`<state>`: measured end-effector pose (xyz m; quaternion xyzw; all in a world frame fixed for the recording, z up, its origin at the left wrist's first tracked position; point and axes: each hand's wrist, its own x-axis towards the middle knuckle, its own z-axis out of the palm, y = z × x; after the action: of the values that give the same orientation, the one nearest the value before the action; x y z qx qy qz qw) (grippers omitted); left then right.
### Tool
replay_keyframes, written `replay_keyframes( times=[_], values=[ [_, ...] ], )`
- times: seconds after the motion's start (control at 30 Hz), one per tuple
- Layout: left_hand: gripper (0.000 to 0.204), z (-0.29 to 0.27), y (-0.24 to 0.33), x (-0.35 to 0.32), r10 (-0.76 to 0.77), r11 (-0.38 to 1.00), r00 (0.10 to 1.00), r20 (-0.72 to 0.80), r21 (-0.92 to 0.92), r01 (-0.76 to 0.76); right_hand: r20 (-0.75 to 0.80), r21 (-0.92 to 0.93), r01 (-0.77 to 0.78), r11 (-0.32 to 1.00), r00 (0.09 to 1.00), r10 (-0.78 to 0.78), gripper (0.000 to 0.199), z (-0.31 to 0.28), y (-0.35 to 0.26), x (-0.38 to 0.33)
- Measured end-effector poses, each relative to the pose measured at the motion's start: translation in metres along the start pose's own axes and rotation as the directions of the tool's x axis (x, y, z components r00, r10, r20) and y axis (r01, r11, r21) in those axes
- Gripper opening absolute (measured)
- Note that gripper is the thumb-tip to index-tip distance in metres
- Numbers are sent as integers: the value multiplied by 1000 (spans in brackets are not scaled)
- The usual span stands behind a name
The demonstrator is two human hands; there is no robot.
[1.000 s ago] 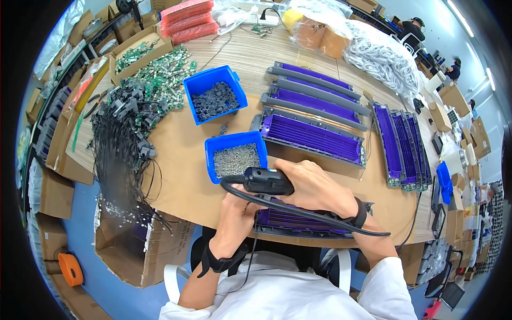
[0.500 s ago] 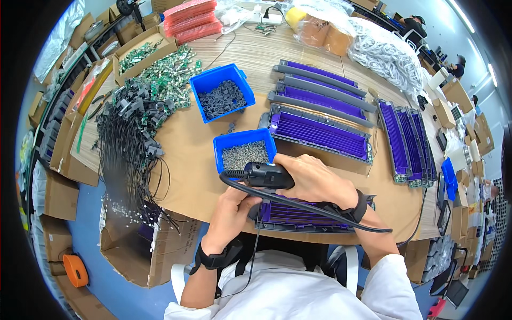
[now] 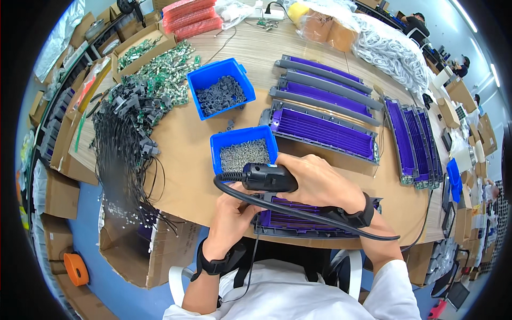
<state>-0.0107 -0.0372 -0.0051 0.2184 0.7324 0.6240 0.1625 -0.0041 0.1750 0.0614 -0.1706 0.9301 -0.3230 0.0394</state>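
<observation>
My right hand is wrapped round a black corded electric screwdriver, whose thick cable runs across my right forearm. Its tip is hidden from view. Below it, a long purple and grey slatted housing lies at the table's front edge. My left hand is at the housing's left end, thumb and fingers closed together; what they grip is partly covered by the screwdriver. Just beyond both hands stands a blue bin holding small silver screws.
Another blue bin contains grey plastic parts. Several purple and grey housings lie beyond my right hand, with more farther right. On the left are black-wired parts and green circuit boards. An open carton stands below.
The screwdriver and my right hand have moved slightly right and down. My left thumb has shifted a little at the housing's end. The whole view has shifted slightly.
</observation>
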Motion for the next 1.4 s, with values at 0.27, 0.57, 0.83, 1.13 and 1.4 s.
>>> replay_keyframes(
  times=[0.27, 0.57, 0.83, 1.13, 1.4],
  values=[
    [39, 3, -6, -2, 230, 936, 972, -42, 282, -209, 26, 15, -19, 1000, 999, 19, 40, -1, -2, 0],
    [41, -4, -5, 2, 84, 991, 996, 20, 101, -85, 35, 47, -47, 998, 998, 45, 38, -2, 0, 2],
    [43, 2, -11, 3, 128, 979, 991, -33, 166, -121, 57, 55, -72, 996, 996, 69, 37, -4, 0, 4],
    [36, 13, 3, -1, 267, 918, 955, -126, 336, -212, 76, 49, -85, 995, 994, 81, 35, -6, -4, 6],
    [32, 3, 5, -1, 78, 988, 995, -61, 135, -69, 10, 18, -35, 999, 999, 35, 36, -5, -5, 3]
  ],
)
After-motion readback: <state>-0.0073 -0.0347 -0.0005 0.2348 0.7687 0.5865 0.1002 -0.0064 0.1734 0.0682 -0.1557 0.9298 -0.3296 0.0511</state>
